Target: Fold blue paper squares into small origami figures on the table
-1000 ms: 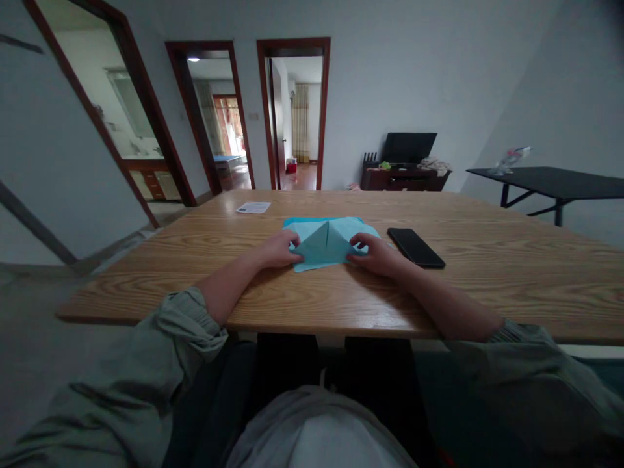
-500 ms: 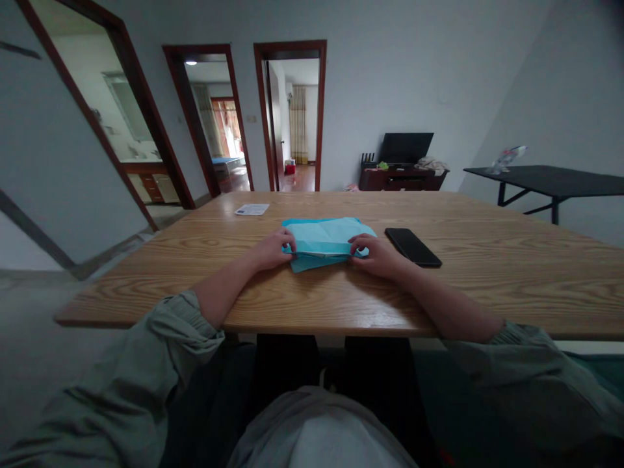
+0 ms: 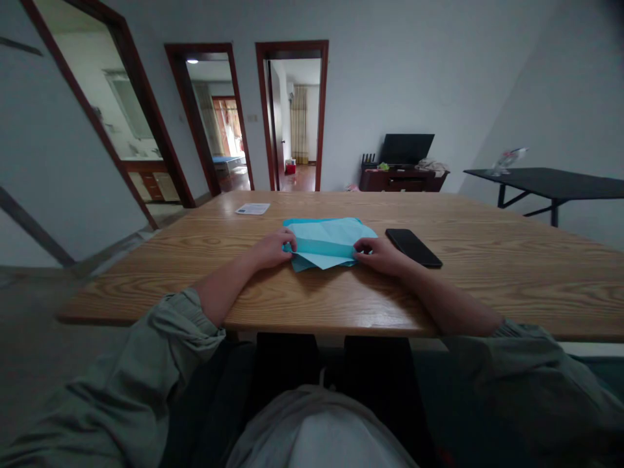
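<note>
A light blue sheet of paper (image 3: 327, 239), partly folded, lies on the wooden table (image 3: 487, 286) in front of me. My left hand (image 3: 270, 250) pinches its left edge with curled fingers. My right hand (image 3: 380, 255) pinches the right edge the same way. Between the hands a flap of the paper is turned down toward me, its pointed tip resting near the table surface.
A black phone (image 3: 413, 247) lies flat just right of my right hand. A small white card (image 3: 252, 208) sits farther back on the left. Beyond the table stand a dark cabinet with a screen (image 3: 407, 151), a black side table (image 3: 556, 183) and open doorways.
The raised triangular fold seen a second ago has been flattened and turned down toward me. Both hands stayed at the paper's edges, shifting only slightly.
</note>
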### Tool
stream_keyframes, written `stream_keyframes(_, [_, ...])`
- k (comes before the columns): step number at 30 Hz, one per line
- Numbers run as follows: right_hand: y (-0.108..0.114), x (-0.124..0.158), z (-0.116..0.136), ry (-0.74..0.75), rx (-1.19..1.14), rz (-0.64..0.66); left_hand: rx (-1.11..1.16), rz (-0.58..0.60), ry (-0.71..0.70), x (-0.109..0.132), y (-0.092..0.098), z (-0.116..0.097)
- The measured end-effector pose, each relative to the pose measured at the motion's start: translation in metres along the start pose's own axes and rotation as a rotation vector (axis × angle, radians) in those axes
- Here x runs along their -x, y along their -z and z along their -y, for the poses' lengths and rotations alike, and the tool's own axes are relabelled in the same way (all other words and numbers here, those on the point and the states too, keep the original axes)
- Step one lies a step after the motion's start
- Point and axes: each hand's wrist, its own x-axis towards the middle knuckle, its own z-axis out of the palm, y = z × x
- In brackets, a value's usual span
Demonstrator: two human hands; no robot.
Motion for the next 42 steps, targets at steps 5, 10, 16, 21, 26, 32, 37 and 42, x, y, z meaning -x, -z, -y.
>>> stream_keyframes(5, [-0.001, -0.002, -0.007, 0.035, 0.005, -0.020, 0.080, -0.080, 0.148, 0.001, 0.001, -0.005])
stream_keyframes(10, [-0.002, -0.005, -0.011, 0.027, -0.010, -0.034, 0.249, -0.181, 0.178, 0.000, -0.001, -0.001])
stream_keyframes(16, [-0.002, -0.004, -0.011, 0.016, -0.021, -0.031, 0.220, -0.120, 0.213, 0.000, 0.001, 0.000])
stream_keyframes(21, [0.000, -0.002, -0.006, 0.006, -0.065, -0.022, 0.209, -0.123, 0.209, 0.001, 0.004, -0.002])
stream_keyframes(26, [0.002, 0.000, 0.004, -0.002, -0.260, 0.018, 0.223, -0.184, 0.193, 0.000, 0.005, 0.001])
stream_keyframes(32, [-0.003, 0.003, 0.009, -0.014, -0.331, 0.047, 0.494, -0.208, 0.210, -0.001, 0.002, 0.000])
stream_keyframes(37, [-0.007, -0.001, 0.007, -0.015, -0.425, 0.014, 0.686, -0.223, 0.297, -0.005, 0.003, -0.009])
stream_keyframes(42, [-0.005, 0.000, 0.019, 0.011, -0.648, -0.060, 1.040, -0.370, 0.412, -0.017, 0.009, -0.023])
